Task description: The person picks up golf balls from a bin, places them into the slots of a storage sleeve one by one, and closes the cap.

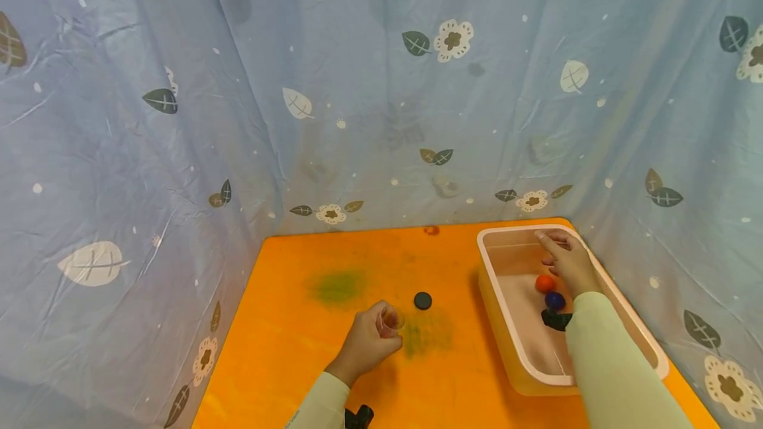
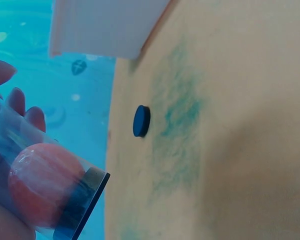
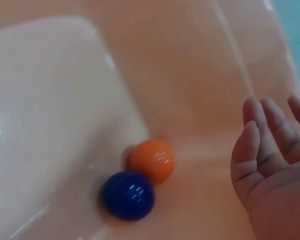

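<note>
My left hand grips a clear plastic tube above the orange table. A reddish ball sits inside the tube, close to its dark end cap. Beyond that hand, a round black lid lies flat on the table. Over the pale pink bin hovers my right hand, its fingers loosely bent and holding nothing. Below it, an orange ball and a dark blue ball touch each other on the bin floor.
The bin stands at the table's right side, close to the curtain. Blue patterned curtain encloses the back and both sides of the orange table. Green smudges mark the tabletop.
</note>
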`<state>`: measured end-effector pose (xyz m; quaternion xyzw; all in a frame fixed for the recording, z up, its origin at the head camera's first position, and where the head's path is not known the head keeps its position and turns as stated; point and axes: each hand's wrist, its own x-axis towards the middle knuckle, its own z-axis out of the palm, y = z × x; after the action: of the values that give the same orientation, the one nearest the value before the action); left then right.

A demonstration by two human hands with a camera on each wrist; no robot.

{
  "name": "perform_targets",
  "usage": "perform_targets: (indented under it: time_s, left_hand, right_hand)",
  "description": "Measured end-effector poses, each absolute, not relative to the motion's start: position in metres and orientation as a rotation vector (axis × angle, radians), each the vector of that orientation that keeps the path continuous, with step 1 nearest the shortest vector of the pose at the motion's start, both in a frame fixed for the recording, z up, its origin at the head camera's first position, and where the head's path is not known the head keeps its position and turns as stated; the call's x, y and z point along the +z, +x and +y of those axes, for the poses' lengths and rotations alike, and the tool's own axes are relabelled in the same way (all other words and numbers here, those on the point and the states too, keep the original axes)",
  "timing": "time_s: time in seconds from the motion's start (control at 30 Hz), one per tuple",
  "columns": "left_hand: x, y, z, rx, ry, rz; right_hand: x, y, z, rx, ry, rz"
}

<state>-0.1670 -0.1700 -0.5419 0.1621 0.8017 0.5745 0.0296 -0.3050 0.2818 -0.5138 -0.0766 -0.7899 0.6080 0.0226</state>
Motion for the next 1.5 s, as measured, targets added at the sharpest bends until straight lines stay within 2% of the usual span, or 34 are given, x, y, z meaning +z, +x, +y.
perform_targets:
  time_s: [0.3,0.7,1.03,1.5]
  left_hand:
    - [-0.543,-0.168,-0.174,1.763,0.494,2.486]
    - [-0.548,-0.171,-0.179,1.757,0.442,2.487]
    - [-0.554,-0.172,-0.181,1.752,0.415,2.494]
    - [-0.557,-0.173,-0.178,1.728,0.387,2.497]
  right_hand:
    - [-0.546,-0.318,0.272,1.723,-0.268,-2.592]
    - [-0.565,-0.332,0.262,1.556,-0.452,-2.673]
    - [-0.586,-0.332,0.259,1.336,-0.45,-2.732]
    - [-0.612,-0.335,0.263,1.369,-0.433,-2.747]
